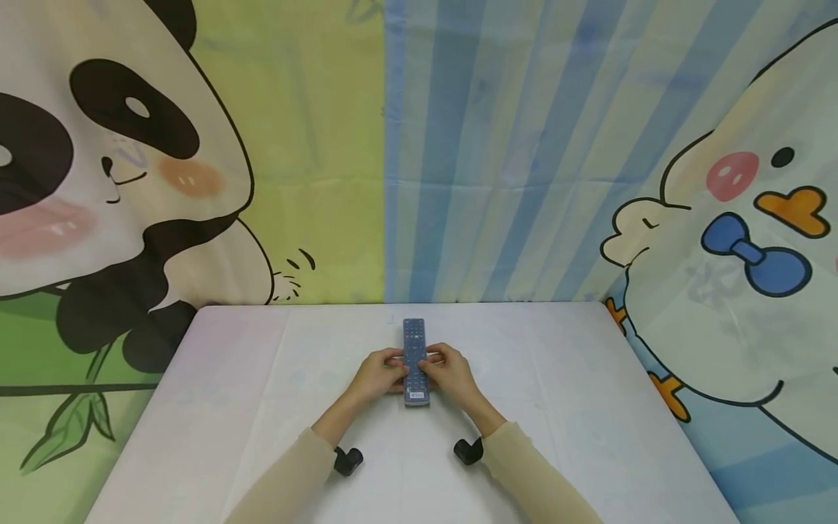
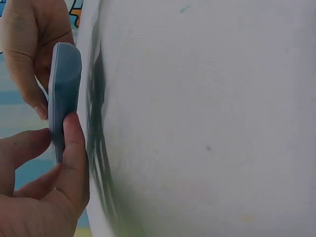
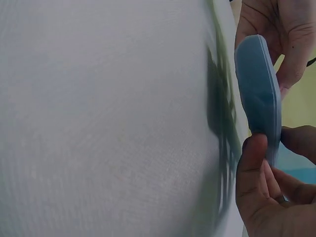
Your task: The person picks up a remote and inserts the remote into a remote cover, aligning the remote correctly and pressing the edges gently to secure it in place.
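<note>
A long grey-blue remote control is held just above the middle of the white table, its length running away from me. My left hand grips its left side and my right hand grips its right side, thumbs on the button face. The left wrist view shows the remote's rounded edge pinched between thumb and fingers, with the other hand behind it. In the right wrist view the remote's edge is likewise pinched, and its shadow falls on the cloth.
The white table has its far edge against a cartoon backdrop of a panda and a duck. Small black wrist cameras hang under both sleeves.
</note>
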`<state>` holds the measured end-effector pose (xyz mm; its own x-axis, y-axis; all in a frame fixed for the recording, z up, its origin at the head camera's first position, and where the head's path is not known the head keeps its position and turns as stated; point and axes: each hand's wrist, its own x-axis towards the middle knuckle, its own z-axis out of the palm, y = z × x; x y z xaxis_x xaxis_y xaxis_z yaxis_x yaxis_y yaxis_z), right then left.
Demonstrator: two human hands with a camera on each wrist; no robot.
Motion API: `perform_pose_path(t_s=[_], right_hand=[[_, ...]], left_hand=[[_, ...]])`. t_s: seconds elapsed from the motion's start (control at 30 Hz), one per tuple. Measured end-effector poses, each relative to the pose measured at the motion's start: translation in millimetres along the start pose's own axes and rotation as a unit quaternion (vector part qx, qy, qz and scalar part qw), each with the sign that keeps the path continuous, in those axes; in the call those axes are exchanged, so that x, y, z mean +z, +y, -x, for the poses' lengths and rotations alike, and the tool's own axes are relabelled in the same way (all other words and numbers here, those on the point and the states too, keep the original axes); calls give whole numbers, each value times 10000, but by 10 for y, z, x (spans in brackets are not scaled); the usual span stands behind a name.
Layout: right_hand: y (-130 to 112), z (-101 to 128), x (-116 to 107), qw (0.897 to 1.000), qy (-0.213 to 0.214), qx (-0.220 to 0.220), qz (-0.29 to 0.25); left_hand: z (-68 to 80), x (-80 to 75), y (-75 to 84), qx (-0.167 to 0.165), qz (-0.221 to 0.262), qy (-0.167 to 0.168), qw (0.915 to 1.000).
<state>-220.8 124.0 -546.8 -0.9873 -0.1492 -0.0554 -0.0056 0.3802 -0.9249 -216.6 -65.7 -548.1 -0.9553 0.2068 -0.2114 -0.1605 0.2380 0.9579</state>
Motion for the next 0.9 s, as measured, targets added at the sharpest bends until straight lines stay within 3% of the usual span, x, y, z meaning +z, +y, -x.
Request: perform_pose_path(t_s=[0.33,0.9], right_hand=[[43,-57,30,9996,-197,217,15],[98,-57,55,9986,-231,269,384]], left_hand=[[-67,7,-48,-350,-89,37,9993],[-40,8,-61,-443,-170,40,9989]])
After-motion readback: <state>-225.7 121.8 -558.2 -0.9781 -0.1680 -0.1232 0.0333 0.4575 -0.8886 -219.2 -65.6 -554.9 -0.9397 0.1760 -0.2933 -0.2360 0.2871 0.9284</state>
